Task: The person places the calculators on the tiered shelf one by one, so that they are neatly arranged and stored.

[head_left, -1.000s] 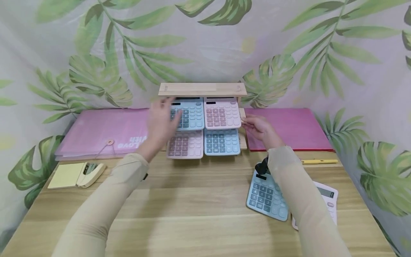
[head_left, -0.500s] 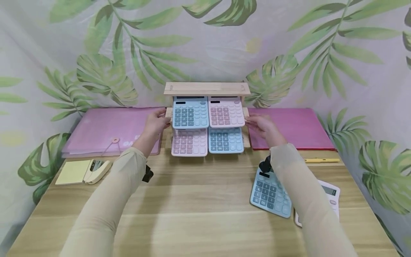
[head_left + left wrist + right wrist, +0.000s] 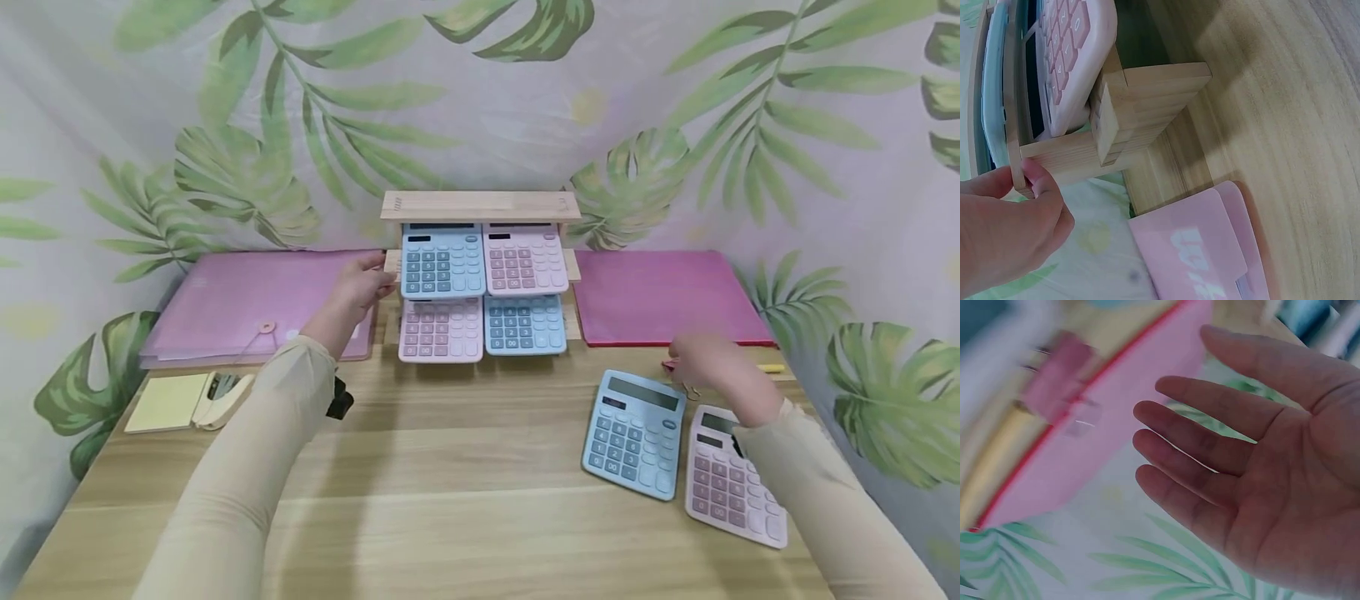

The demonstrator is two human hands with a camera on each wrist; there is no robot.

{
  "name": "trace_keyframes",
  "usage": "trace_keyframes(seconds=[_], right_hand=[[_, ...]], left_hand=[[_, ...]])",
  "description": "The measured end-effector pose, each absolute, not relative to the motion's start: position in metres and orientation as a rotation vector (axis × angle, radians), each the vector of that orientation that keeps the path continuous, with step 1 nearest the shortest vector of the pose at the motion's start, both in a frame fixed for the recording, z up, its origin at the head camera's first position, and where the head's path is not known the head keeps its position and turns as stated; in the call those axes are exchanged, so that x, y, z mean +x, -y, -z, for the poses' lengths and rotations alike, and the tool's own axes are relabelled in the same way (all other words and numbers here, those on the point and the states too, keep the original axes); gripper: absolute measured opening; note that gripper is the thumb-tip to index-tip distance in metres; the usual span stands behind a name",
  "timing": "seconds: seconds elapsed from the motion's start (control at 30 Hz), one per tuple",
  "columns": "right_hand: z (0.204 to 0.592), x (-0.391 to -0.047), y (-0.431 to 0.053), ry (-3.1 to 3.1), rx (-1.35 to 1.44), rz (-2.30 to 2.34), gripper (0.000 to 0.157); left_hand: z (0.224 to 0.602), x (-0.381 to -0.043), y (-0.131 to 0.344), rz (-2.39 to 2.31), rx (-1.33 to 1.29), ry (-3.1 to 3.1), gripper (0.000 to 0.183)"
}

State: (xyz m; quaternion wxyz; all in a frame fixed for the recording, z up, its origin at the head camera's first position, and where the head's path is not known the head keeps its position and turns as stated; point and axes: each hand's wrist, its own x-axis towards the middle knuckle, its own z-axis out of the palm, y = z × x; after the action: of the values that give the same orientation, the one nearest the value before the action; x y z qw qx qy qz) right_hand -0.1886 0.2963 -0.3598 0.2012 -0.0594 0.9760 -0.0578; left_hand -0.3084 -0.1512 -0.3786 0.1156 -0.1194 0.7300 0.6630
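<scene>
My left hand [image 3: 351, 298] pinches the left end of a wooden rack's shelf board between thumb and finger, plainest in the left wrist view. That wooden rack [image 3: 480, 206] holds a blue calculator [image 3: 442, 265] and a pink calculator [image 3: 526, 260] above, with a pink calculator [image 3: 441, 331] and a blue calculator [image 3: 525, 325] below. At the right, my right hand [image 3: 712, 367] hovers with fingers spread and nothing held. Near its fingertips lies a reddish-pink binder clip [image 3: 1060, 375], blurred in the right wrist view and mostly covered by the hand in the head view.
A blue calculator [image 3: 633, 435] and a pink calculator [image 3: 731, 483] lie at the right of the table. A pink folder [image 3: 660, 292] and a yellow pen [image 3: 771, 367] lie behind them. At left are a lilac document wallet [image 3: 255, 292], yellow sticky notes [image 3: 165, 403] and a cream stapler [image 3: 222, 402].
My left hand came down from the upper blue calculator to the rack's left side and stays there. My right hand let go of the rack's right side and moved right and nearer.
</scene>
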Motion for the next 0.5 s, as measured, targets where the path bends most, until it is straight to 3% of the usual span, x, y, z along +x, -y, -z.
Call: trace_keyframes(seconds=[0.13, 0.27, 0.5], right_hand=[[0.379, -0.178, -0.299, -2.7, -0.186, 0.061, 0.013], [0.384, -0.175, -0.295, -2.678, -0.196, 0.031, 0.022], [0.382, -0.169, -0.296, -2.775, -0.282, 0.028, 0.013]], left_hand=[[0.374, -0.308, 0.155, -1.963, -0.382, -2.103, 0.059], [0.373, -0.307, 0.155, -1.985, -0.412, -2.072, 0.059], [0.377, -0.307, 0.152, -2.02, -0.394, -2.055, 0.058]])
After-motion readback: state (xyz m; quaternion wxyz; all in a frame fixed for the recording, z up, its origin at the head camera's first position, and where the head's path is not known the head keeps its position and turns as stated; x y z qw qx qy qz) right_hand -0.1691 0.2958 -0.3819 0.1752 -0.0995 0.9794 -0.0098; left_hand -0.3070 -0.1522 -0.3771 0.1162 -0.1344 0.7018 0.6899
